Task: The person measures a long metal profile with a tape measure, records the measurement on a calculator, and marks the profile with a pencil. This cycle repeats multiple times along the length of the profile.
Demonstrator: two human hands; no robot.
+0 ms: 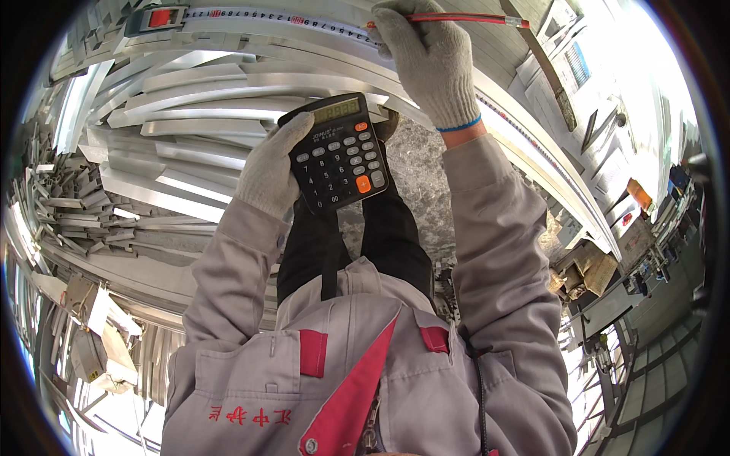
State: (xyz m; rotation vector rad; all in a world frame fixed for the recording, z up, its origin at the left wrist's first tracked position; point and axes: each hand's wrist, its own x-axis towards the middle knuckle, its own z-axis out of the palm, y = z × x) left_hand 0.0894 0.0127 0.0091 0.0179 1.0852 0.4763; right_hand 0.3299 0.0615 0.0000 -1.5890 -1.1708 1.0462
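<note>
My left hand [268, 173], in a whitish knit glove, grips a black calculator [325, 169] by its left side, thumb near the display. The calculator faces up, slightly tilted, above my legs. Farther off and to the right, my gloved right hand [433, 67] is closed around a slim red pencil [475, 17]. The pencil lies nearly level, its tip at the left beside the measuring tape blade [266, 20]. That blade runs out from a grey and red tape measure case [157, 19] at the far left, along a pale metal bar. Part of the blade is hidden behind my right hand.
Long silvery metal strips [198, 114] lie stacked to the left, with many short cut pieces [84, 209] beyond them. A cardboard box [593, 273] stands at the right. Another long rail [547, 167] passes right of my right forearm. Rough grey floor [426, 175] shows between.
</note>
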